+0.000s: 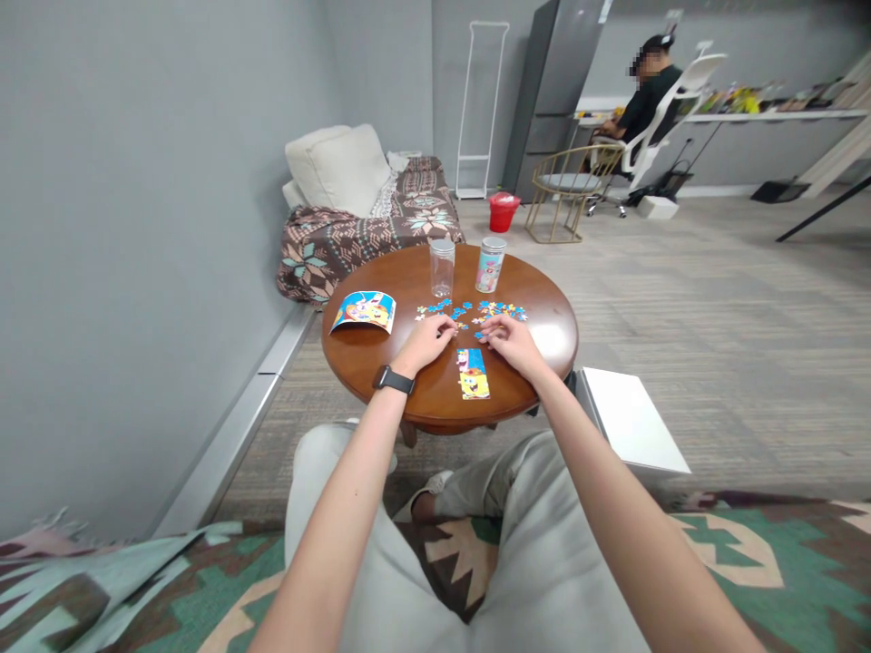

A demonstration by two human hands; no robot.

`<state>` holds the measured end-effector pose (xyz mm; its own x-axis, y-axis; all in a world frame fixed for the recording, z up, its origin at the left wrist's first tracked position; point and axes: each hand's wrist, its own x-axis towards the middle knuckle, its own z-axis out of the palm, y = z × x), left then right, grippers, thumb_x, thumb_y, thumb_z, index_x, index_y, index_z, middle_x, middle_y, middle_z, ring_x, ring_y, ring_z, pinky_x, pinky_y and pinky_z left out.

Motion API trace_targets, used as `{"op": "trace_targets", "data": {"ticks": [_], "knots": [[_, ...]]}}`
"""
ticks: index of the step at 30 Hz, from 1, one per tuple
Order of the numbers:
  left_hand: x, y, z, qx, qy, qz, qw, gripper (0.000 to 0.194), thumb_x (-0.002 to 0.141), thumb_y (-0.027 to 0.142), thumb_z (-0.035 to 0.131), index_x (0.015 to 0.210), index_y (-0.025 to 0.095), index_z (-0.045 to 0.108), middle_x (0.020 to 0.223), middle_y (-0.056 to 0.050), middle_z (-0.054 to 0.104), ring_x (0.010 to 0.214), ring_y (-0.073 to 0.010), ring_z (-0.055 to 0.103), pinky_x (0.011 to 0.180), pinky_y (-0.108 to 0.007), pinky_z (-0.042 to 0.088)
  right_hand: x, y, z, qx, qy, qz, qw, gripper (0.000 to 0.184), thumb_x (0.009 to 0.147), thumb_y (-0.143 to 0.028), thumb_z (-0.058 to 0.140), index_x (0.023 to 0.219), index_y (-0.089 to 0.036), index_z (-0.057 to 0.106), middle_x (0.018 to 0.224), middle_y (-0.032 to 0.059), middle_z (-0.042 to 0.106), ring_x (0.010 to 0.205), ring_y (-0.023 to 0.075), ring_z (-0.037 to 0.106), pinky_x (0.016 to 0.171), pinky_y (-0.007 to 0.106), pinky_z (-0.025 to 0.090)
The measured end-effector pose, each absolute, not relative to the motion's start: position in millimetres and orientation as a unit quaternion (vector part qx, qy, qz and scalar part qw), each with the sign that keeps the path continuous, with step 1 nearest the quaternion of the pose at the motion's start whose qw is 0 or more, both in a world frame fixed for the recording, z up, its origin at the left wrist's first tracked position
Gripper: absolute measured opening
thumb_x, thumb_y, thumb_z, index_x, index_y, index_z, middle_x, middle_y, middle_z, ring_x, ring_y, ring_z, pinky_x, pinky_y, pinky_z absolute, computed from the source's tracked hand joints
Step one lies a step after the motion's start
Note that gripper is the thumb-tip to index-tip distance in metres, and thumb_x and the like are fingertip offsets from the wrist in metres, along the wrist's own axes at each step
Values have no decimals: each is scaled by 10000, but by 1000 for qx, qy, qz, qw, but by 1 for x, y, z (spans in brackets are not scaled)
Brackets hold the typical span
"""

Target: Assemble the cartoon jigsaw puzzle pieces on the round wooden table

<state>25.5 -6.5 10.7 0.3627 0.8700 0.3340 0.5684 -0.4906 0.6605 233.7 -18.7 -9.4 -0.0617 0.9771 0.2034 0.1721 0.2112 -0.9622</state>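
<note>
Loose jigsaw puzzle pieces (502,310), mostly blue with some yellow and white, lie scattered on the round brown table (360,365). My left hand (428,341), with a black watch (395,379) at the wrist, has its fingertips pinched beside the pieces; whatever is between them is too small to tell. Facing it, my right hand (512,343) has thumb and fingers curled together on a small blue puzzle piece (479,335). Between my forearms lies a joined puzzle strip (474,374) with a yellow cartoon figure. A curved picture sheet (366,310) stands at the left.
Behind the pieces stand a clear jar (442,270) and a jar with a printed label (490,267). A white box (634,413) is right of the table. Farther back are a patterned sofa (415,213), a red bin (502,214), a gold-framed chair (568,186) and a seated person (650,100).
</note>
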Motion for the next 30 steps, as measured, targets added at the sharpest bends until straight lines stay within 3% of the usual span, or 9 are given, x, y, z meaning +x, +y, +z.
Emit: {"op": "trace_targets", "data": {"ticks": [4, 9, 14, 18, 27, 30], "knots": [[26, -8, 10, 807, 448, 331, 198, 115, 882, 132, 562, 836, 160, 664, 904, -48, 686, 864, -175, 627, 837, -289, 481, 235, -18, -12, -472, -615, 411, 480, 176, 666, -186, 593, 841, -205, 598, 811, 26, 674, 772, 192, 717, 736, 335, 573], [26, -14, 15, 802, 468, 303, 214, 81, 875, 128, 581, 870, 175, 646, 839, -20, 677, 771, -163, 616, 753, -280, 475, 236, -22, -13, -491, -607, 370, 503, 223, 710, -249, 652, 920, -224, 578, 984, 49, 676, 774, 176, 715, 711, 317, 585], [24, -19, 21, 811, 500, 254, 164, 86, 853, 111, 605, 797, 175, 616, 919, -38, 664, 825, -177, 614, 786, -308, 466, 235, -27, -13, -498, -670, 287, 469, 77, 789, -223, 596, 861, -218, 623, 842, 42, 679, 735, 170, 672, 661, 296, 562], [23, -21, 24, 803, 533, 230, 133, 110, 879, 122, 567, 797, 187, 600, 926, -32, 663, 852, -188, 620, 799, -336, 450, 232, -34, -10, -497, -730, 189, 430, 135, 821, -129, 536, 830, -215, 639, 761, 20, 655, 685, 162, 626, 651, 295, 519], [17, -18, 19, 730, 634, 249, 56, 69, 856, 153, 551, 837, 207, 590, 886, -40, 651, 889, -228, 619, 821, -374, 478, 227, -49, -5, -531, -731, 152, 400, 174, 891, -138, 530, 855, -239, 666, 950, 63, 672, 908, 216, 648, 825, 365, 540], [16, -20, 15, 691, 682, 241, 6, 107, 878, 201, 520, 906, 196, 624, 975, -78, 656, 963, -262, 614, 873, -420, 490, 228, -50, -3, -542, -721, 166, 399, 165, 898, -170, 534, 877, -260, 671, 948, 65, 675, 888, 229, 652, 809, 384, 553]]}}
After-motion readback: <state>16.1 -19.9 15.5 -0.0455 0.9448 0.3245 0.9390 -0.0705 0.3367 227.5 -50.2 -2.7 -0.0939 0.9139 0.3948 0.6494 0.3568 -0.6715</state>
